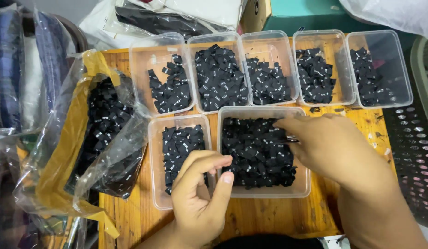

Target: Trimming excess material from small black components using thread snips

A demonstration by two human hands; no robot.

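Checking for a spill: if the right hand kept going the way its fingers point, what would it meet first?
The right hand points left across the big tub of black labels. It would likely push through those labels first, then meet the tub's left wall; depth is unclear.

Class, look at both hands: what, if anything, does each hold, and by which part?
The right hand reaches into the clear plastic tub of small black fabric labels; any grip is hidden. The left hand holds nothing visible.

A worn orange wooden table [269, 216] stands among plastic-wrapped bundles [20, 69], beside a perforated grey basket [414, 152].
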